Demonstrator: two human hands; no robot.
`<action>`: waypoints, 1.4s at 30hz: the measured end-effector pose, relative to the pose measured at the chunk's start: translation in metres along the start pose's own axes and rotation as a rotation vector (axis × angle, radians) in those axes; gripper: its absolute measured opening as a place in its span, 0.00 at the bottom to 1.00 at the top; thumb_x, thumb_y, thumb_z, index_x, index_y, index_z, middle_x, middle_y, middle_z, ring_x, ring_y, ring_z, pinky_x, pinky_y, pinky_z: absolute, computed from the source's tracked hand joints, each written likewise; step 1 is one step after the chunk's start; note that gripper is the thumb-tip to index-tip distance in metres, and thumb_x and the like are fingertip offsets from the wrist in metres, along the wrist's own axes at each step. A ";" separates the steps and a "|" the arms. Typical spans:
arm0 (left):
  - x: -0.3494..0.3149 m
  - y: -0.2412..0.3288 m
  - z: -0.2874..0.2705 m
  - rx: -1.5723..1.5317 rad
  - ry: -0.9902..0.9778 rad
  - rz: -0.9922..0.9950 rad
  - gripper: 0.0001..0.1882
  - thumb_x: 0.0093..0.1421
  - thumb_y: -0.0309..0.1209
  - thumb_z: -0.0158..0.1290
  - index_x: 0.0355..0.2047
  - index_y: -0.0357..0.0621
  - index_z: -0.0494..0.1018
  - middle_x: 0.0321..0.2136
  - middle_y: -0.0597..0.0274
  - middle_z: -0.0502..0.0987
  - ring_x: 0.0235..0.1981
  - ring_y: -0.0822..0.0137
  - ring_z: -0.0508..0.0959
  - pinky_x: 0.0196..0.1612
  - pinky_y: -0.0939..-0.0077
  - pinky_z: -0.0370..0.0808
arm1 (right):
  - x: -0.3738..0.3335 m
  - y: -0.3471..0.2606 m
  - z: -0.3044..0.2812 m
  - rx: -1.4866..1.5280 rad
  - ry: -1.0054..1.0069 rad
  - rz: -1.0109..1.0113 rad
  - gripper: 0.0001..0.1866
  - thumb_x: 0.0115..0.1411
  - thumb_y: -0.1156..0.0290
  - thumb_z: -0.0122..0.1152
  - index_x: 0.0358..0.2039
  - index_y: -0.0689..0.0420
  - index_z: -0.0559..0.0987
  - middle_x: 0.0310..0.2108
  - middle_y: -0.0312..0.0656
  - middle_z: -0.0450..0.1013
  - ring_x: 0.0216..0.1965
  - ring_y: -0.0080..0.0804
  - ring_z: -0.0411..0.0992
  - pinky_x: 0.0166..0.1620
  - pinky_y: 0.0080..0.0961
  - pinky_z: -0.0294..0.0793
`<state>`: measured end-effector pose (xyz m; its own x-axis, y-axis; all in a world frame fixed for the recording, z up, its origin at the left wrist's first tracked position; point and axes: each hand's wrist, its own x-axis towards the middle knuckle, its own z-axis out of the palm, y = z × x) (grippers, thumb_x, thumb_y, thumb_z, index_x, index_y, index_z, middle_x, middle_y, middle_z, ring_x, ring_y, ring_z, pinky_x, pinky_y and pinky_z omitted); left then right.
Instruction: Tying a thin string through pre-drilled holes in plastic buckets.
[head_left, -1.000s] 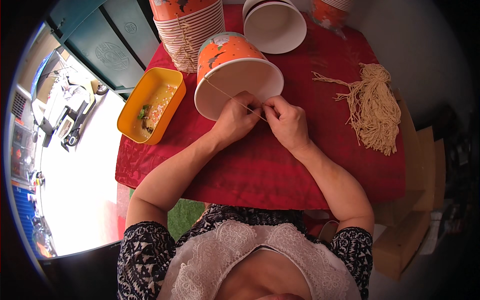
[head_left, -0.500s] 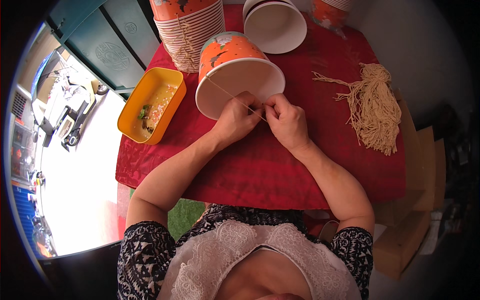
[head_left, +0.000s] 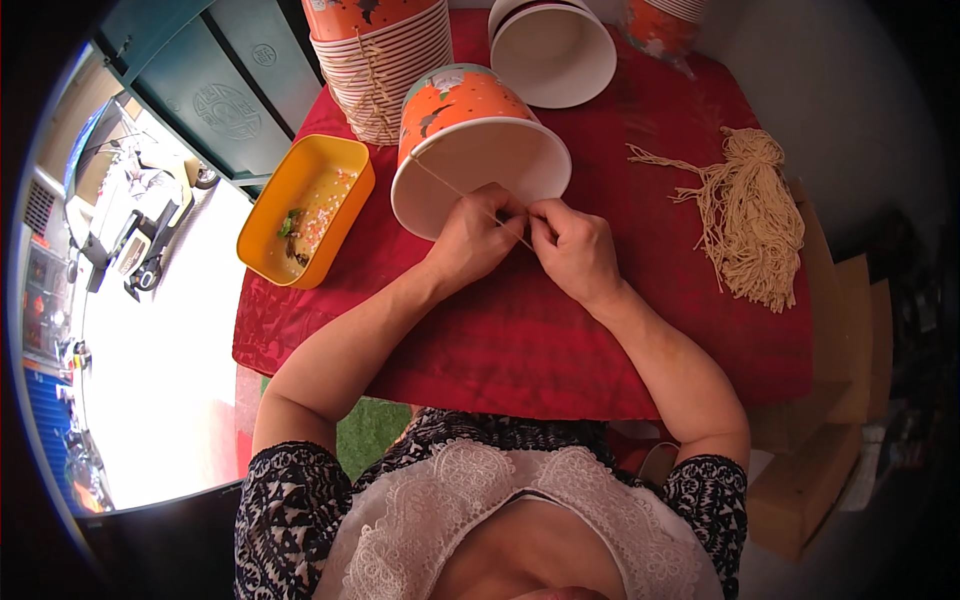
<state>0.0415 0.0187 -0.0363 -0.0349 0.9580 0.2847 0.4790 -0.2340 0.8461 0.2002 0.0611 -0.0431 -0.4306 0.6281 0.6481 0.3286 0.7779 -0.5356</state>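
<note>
An orange paper bucket (head_left: 468,108) with a white inside lies tipped on the table, its mouth facing me. From the left of its rim a thin beige string (head_left: 437,176) runs down to my hands in front of the opening. My left hand (head_left: 472,238) is closed, pinching the string at its fingertips beside the rim. Close against it, my right hand (head_left: 580,252) is closed too, its thumb and fingers pinched on the string. The fingers partly hide how the string runs between them.
Behind the bucket stands a stack of similar buckets (head_left: 390,75) with strings on it. A yellow bin (head_left: 256,232) with small bits is at left. White-lined buckets (head_left: 556,60) lie at the back. A beige string bundle (head_left: 755,225) rests on the red tablecloth (head_left: 640,340) at right.
Both hands stay almost in place, with small finger shifts on the string. The bucket has not visibly moved.
</note>
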 end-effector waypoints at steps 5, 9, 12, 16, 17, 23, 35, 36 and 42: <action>0.000 0.000 -0.001 -0.020 -0.005 -0.014 0.06 0.54 0.25 0.55 0.29 0.33 0.75 0.26 0.59 0.77 0.29 0.71 0.75 0.34 0.75 0.72 | 0.000 0.000 0.000 0.006 -0.044 0.031 0.03 0.53 0.78 0.60 0.28 0.60 0.75 0.20 0.49 0.74 0.22 0.46 0.76 0.23 0.37 0.74; 0.001 0.002 -0.001 -0.035 -0.004 -0.023 0.05 0.53 0.23 0.55 0.28 0.32 0.75 0.25 0.55 0.78 0.28 0.68 0.76 0.33 0.73 0.73 | 0.000 0.001 -0.001 -0.006 -0.051 0.026 0.03 0.53 0.78 0.60 0.29 0.60 0.75 0.20 0.49 0.74 0.22 0.47 0.76 0.24 0.37 0.74; 0.002 0.000 0.001 -0.052 0.009 -0.021 0.04 0.52 0.22 0.54 0.27 0.31 0.75 0.25 0.52 0.78 0.28 0.65 0.78 0.32 0.71 0.74 | 0.001 0.000 -0.001 -0.019 -0.043 0.019 0.03 0.53 0.77 0.60 0.28 0.60 0.74 0.19 0.49 0.74 0.22 0.47 0.75 0.23 0.38 0.73; 0.002 -0.003 0.002 -0.049 0.012 -0.018 0.03 0.52 0.21 0.55 0.27 0.32 0.75 0.25 0.52 0.78 0.27 0.64 0.78 0.32 0.70 0.74 | 0.001 0.001 0.001 -0.016 -0.021 0.013 0.03 0.53 0.78 0.59 0.27 0.59 0.73 0.18 0.49 0.73 0.21 0.47 0.75 0.23 0.39 0.72; 0.002 -0.003 0.002 -0.049 0.011 -0.018 0.03 0.52 0.21 0.55 0.27 0.32 0.75 0.25 0.52 0.78 0.27 0.64 0.78 0.32 0.70 0.74 | 0.001 0.002 0.002 -0.006 -0.017 0.016 0.03 0.53 0.78 0.59 0.26 0.59 0.73 0.18 0.49 0.72 0.21 0.47 0.75 0.23 0.39 0.72; 0.001 -0.002 0.000 0.001 0.033 0.040 0.03 0.50 0.20 0.55 0.26 0.32 0.74 0.25 0.51 0.77 0.28 0.62 0.78 0.32 0.69 0.75 | 0.002 -0.003 0.001 0.074 -0.040 0.123 0.02 0.54 0.78 0.57 0.27 0.60 0.73 0.19 0.50 0.73 0.22 0.48 0.75 0.24 0.39 0.72; 0.001 -0.003 -0.002 0.126 0.062 0.062 0.04 0.52 0.22 0.54 0.28 0.34 0.75 0.28 0.48 0.77 0.32 0.52 0.79 0.37 0.65 0.75 | 0.006 0.002 -0.007 0.284 -0.243 0.340 0.06 0.58 0.77 0.55 0.32 0.67 0.76 0.24 0.45 0.76 0.24 0.25 0.72 0.29 0.25 0.71; 0.001 -0.001 -0.002 0.120 0.051 0.040 0.04 0.53 0.22 0.54 0.28 0.33 0.75 0.29 0.47 0.78 0.33 0.52 0.79 0.37 0.65 0.75 | 0.006 0.003 -0.007 0.283 -0.241 0.341 0.06 0.58 0.77 0.55 0.32 0.67 0.76 0.24 0.45 0.76 0.24 0.25 0.72 0.29 0.25 0.71; 0.002 0.000 -0.004 0.077 -0.011 0.027 0.05 0.53 0.22 0.53 0.28 0.32 0.75 0.29 0.46 0.77 0.32 0.53 0.79 0.37 0.65 0.75 | 0.007 0.002 -0.004 0.297 -0.184 0.355 0.06 0.57 0.75 0.56 0.30 0.65 0.77 0.24 0.52 0.75 0.24 0.41 0.76 0.28 0.33 0.73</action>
<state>0.0380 0.0197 -0.0335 -0.0113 0.9534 0.3016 0.5459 -0.2468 0.8007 0.2011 0.0665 -0.0377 -0.4859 0.8187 0.3061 0.2394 0.4615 -0.8543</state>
